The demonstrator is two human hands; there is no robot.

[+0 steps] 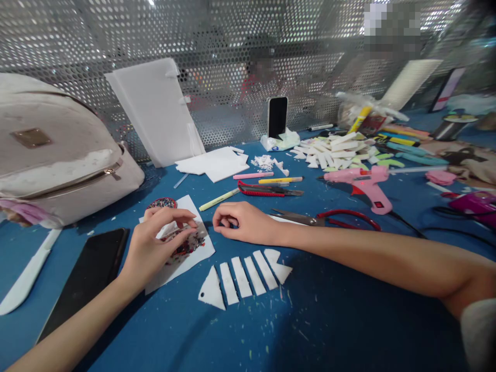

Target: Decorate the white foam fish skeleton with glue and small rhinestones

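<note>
Left of centre in the frame, the left hand (149,237) arches over a sheet of white paper (206,247) strewn with tiny dark, multicoloured bits (185,250), thumb and fingers parted, nothing visible between them. At the centre, the right hand (246,222) curls loosely beside the paper; whether it pinches anything, I cannot tell. Flat white pieces laid out as a fish (242,277) lie at lower centre on the blue tabletop (341,315). A careless wrist could knock them out of line; a nudged sheet could spill the bits. The left hand partly hides the bits and a round, speckled piece (160,202); the pale right sleeve (480,330) is cut off at lower right.
</note>
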